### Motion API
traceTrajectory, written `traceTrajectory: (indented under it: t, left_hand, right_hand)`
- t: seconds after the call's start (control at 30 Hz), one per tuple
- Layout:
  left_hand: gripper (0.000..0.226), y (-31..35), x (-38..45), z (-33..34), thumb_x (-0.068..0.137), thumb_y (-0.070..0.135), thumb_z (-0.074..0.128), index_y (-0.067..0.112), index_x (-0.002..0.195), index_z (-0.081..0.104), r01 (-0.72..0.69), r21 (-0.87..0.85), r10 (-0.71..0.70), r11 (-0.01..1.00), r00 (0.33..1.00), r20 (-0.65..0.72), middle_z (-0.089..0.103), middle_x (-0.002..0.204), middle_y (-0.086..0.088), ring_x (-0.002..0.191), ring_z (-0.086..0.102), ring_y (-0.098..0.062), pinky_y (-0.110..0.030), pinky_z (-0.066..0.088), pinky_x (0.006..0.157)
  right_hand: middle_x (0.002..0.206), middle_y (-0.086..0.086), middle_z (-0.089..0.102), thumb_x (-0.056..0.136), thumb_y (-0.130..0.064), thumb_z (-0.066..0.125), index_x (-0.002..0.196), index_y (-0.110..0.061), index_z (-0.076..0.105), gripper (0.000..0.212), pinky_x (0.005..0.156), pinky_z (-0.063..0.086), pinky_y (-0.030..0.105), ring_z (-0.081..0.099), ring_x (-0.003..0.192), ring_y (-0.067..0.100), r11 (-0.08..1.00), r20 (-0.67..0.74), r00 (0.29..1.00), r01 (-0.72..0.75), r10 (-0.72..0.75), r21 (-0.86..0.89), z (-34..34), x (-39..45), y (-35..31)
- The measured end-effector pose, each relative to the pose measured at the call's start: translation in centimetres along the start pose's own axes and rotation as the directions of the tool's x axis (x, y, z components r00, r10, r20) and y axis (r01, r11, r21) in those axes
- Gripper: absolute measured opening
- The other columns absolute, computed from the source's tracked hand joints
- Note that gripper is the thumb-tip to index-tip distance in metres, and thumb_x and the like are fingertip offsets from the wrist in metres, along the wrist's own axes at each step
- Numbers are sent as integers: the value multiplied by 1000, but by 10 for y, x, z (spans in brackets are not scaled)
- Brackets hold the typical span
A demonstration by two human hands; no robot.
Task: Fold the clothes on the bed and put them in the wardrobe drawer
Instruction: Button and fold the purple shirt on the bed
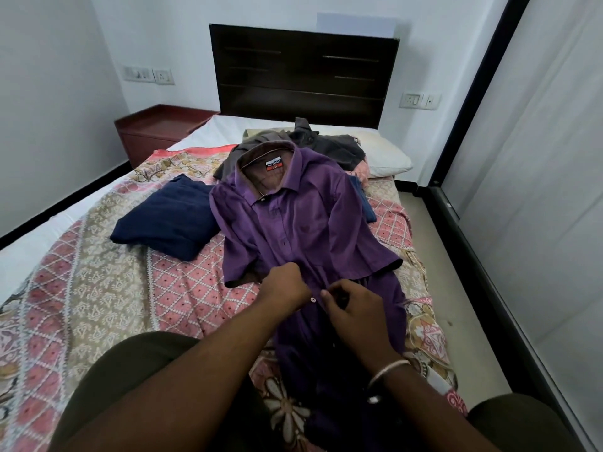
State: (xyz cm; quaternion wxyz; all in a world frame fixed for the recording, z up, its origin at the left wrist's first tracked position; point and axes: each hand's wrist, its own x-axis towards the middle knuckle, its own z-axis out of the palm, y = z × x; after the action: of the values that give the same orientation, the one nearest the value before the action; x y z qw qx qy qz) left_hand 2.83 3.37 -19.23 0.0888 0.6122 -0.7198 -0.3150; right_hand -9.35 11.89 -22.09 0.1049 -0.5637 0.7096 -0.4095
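Knees at the bed's foot end, both forearms reaching fwd over the patterned bedspread (pixel 107 288). Right hand (pixel 354 309), w/ a white bangle (pixel 388 368) on the wrist, has fingers curled, pinching the placket edge of the purple shirt (pixel 303 223) just beside a small pale button (pixel 314 299). Left hand (pixel 287 285) sits right across from it, fingers bunched on the opposite edge of the front, nearly touching the right. Looks like buttoning up, so the prep stage before any fold on this garment.

Shirt lies face-up, collar pointing to the headboard (pixel 303 73), one short sleeve spread out to the right, the other tucked inward. Upper buttons seem done already; hem end toward the person looks loose, hard to tell for sure.

Left of it, a navy garment (pixel 163 223) already folded into a neat block. Beyond the collar, a grey/dark heap (pixel 326 145) not yet folded, partly on the pillow (pixel 388 154).

Next, I'd guess: push the button through, smooth the front, flip it, then sleeves in. Wardrobe drawer isn't in sight from here, so nothing stowed yet afaict.
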Motion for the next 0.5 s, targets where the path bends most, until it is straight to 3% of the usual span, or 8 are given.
traceTrajectory:
  t: [0.13,0.3,0.5]
  left_hand:
    - [36,-9,8,17,80,37,68,8,101,63,-29,17,29,999,1000,12,71,95,-19,88,70,-35,-41,59,80]
    - [25,-10,12,26,79,23,75,6,95,68,-20,-50,21,999,999,30,73,92,-16,87,71,-33,-41,60,76]
    - [36,-13,10,30,75,22,79,5,106,68,29,38,-30,999,999,12,71,104,-16,96,69,-30,-34,58,78]
  right_hand:
    - [88,-3,73,83,-32,73,97,-17,73,21,73,53,26,67,80,9,995,66,993,-96,94,26,28,6,15]
    - [95,1,73,78,-17,69,100,-15,75,23,75,47,17,68,86,15,995,94,991,-94,95,-14,39,-7,36]
    - [91,0,73,86,-16,67,96,-14,75,12,75,48,23,67,84,15,991,26,992,-126,125,46,39,-6,38]
